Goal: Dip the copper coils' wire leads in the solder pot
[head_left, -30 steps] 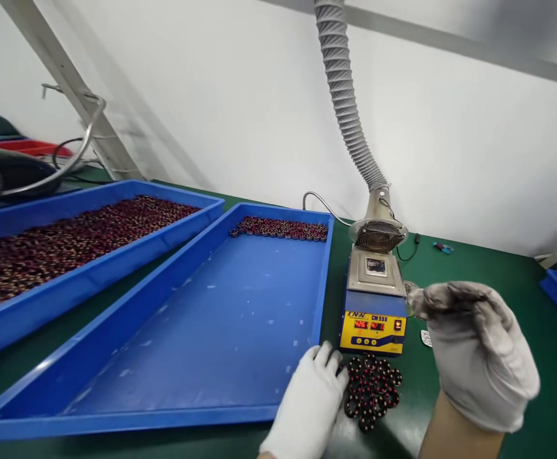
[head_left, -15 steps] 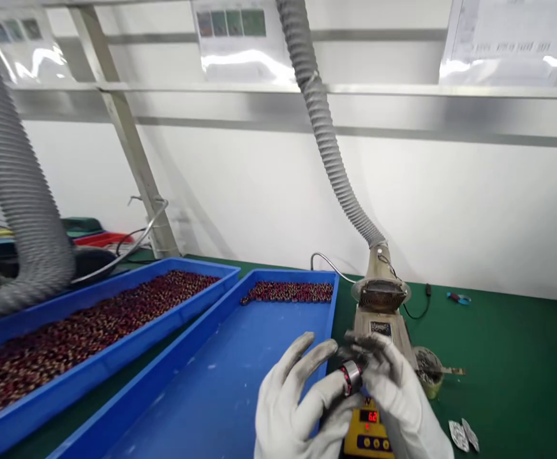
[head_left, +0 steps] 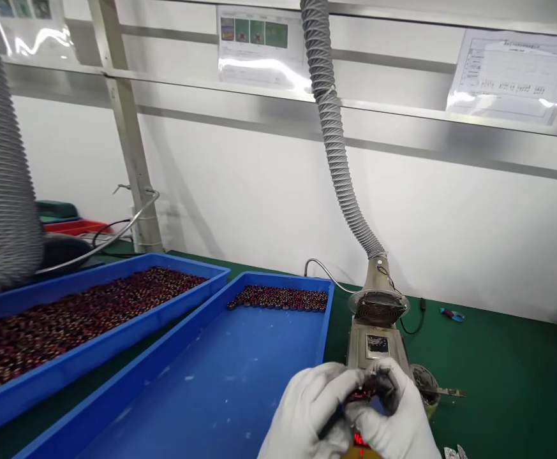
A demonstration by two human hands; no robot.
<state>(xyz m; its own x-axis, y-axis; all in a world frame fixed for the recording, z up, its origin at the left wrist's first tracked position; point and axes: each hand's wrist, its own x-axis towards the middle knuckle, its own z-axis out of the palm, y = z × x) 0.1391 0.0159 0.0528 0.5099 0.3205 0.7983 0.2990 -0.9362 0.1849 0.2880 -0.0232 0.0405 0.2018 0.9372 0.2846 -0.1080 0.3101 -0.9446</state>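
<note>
Both my gloved hands meet low in the view, in front of a solder pot (head_left: 378, 345) with a lit red display. My left hand (head_left: 309, 408) is closed, its blackened fingertips pinching a small round metal part with red bits (head_left: 360, 394). Curled around the other side of that part, my right hand (head_left: 395, 408) is also closed, thumb and fingers against it. My fingers cover most of the part. To the left, a blue tray (head_left: 201, 376) holds rows of similar small round parts (head_left: 278, 298) at its far end.
Another blue tray (head_left: 221, 280), farther left, is full of small dark-red parts. A grey hose (head_left: 333, 140) runs down to a hood (head_left: 378, 299) over the pot. Right of it stand a tin with a flat tool (head_left: 426, 386), pliers (head_left: 452, 314) and silvery scraps (head_left: 455, 452).
My hands have come together and closed around the small part, which earlier showed its silvery side on my left fingers. The camera view has shifted a little.
</note>
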